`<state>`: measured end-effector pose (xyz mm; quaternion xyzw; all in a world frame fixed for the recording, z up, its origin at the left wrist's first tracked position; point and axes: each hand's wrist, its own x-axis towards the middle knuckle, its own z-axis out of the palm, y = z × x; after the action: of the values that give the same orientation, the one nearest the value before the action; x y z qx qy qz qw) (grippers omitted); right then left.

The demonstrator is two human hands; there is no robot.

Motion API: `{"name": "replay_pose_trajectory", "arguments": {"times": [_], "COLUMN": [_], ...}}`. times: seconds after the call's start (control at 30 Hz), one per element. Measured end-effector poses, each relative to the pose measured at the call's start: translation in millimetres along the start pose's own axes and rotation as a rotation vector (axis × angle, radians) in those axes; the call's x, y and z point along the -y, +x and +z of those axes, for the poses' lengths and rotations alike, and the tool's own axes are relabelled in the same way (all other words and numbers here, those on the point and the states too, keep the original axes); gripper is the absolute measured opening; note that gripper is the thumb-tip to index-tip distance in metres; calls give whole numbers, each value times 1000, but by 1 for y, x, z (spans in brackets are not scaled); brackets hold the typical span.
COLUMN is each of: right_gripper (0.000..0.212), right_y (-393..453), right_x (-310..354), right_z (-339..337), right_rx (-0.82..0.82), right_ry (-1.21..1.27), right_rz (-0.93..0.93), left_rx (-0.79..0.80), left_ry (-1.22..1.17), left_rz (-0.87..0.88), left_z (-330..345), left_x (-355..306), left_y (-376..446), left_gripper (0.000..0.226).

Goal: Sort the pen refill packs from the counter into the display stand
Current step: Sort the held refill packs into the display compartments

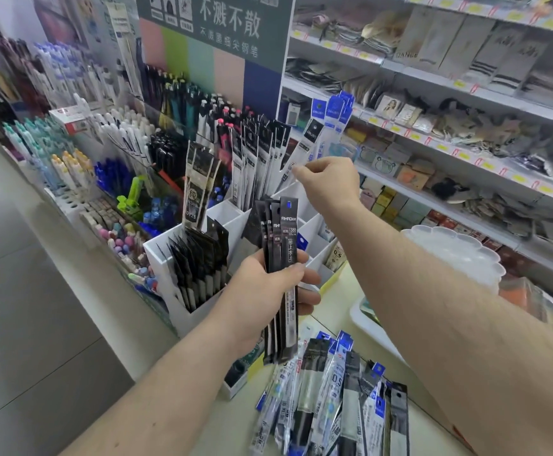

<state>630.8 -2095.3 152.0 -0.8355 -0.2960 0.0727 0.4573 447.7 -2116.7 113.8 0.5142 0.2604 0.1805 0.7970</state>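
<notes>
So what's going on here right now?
A person is sorting refills. The left hand grips a bunch of black refill packs. The right hand pinches a white refill pack over the white compartmented display stand. A loose pile of blue and black packs lies on the counter.

I see the left hand (268, 284) raised mid-frame, fingers curled in a grip, forearm bare. Right hand (329, 182) extended forward and higher, thumb and fingertips pinched together.
</notes>
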Motion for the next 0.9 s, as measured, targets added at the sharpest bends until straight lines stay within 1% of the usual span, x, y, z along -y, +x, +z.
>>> {"name": "replay_pose_trajectory", "arguments": {"times": [0.07, 0.1, 0.17, 0.23, 0.3, 0.33, 0.4, 0.47, 0.53, 0.6, 0.67, 0.77, 0.9], "right_gripper": [21, 23, 30, 38, 47, 48, 40, 33, 26, 18, 16, 19, 15], "right_y": [-16, -30, -65, -102, -130, -138, -146, -150, -155, -161, -166, -170, -175], "right_x": [-2, -3, -6, -11, -18, -26, -41, -54, -63, -67, -72, -78, -82], "right_z": [-12, -19, -34, -44, -44, -41, -39, -44, -52, -59, -62, -66, -68], "right_rx": [-84, -99, -65, 57, 206, 237, 209, 179, 181, 198, 207, 190, 144], "right_ry": [78, 126, 197, 201, 128, 74, 43, 150, 288, 375, 470, 592, 602], "right_rz": [28, 44, 68, 86, 119, 128, 128, 166, 227, 241, 251, 327, 348], "left_rx": [37, 50, 52, 22, 19, 46, 114, 144, 204, 281, 331, 298, 278], "left_ry": [-35, -46, -17, 138, 413, 521, 627, 665, 595, 469, 352, 195, 82], "left_rz": [-37, -54, -69, -54, 10, 41, 28, -32, -81, -107, -108, -143, -200], "left_z": [2, 3, 5, 6, 10, 15, 23, 25, 24, 24, 25, 23, 22], "left_x": [1, 3, 8, 17, 24, 26, 31, 35, 39, 41, 43, 47, 48], "left_y": [-1, -1, 1, 7, 9, 10, 8, 6, 5, 2, -1, -4, -5], "left_gripper": [13, 13, 11, 11, 12, 14, 24, 28, 35, 33, 29, 21, 17]}}
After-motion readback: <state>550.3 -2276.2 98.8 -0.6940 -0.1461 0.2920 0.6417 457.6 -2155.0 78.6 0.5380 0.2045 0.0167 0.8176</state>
